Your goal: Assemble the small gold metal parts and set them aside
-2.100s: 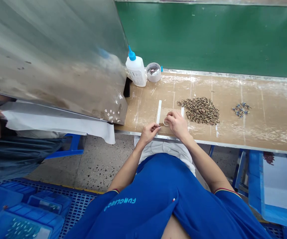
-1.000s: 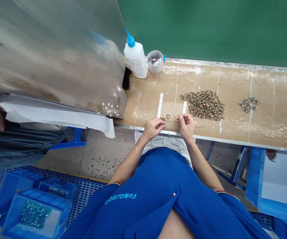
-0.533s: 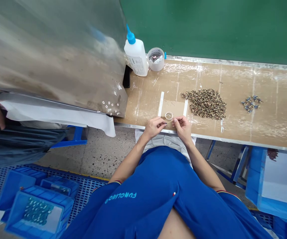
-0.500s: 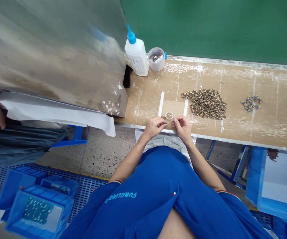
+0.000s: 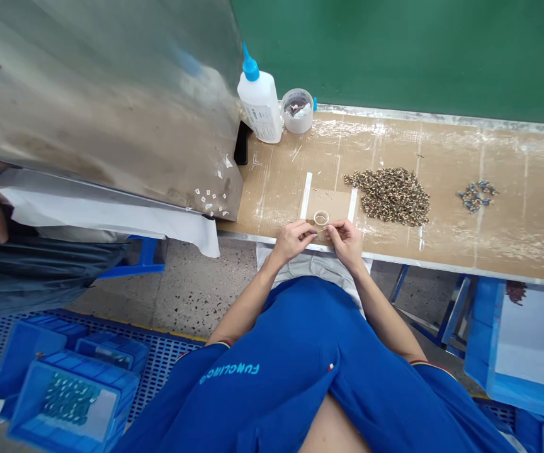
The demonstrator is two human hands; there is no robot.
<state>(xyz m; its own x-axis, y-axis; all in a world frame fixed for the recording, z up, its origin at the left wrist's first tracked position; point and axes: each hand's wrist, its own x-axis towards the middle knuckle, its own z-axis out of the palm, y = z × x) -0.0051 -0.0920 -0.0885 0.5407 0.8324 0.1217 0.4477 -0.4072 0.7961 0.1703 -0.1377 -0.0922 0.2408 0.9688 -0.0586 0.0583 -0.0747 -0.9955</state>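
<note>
At the table's near edge, my left hand (image 5: 294,240) is closed in a pinch. A small dark piece barely shows at its fingertips, too small to name. My right hand (image 5: 347,243) pinches a thin pale stick (image 5: 323,231), like a toothpick, whose tip points at the left fingertips. Just beyond both hands sits a small round clear dish (image 5: 321,218) with a pale rim. Behind it lies a cardboard piece (image 5: 331,202) flanked by two white strips. To the right spreads a heap of small gold-and-dark metal pieces (image 5: 395,196).
A white bottle with a blue nozzle (image 5: 260,107) stands at the back left beside a tape roll (image 5: 297,112) holding scraps. Farther right lie several bluish pieces (image 5: 478,196). A metal panel (image 5: 158,126) borders the left side. Blue bins (image 5: 76,402) are on the floor; another person sits left.
Both hands keep almost the same place and the same pinches. The view has shifted only slightly.
</note>
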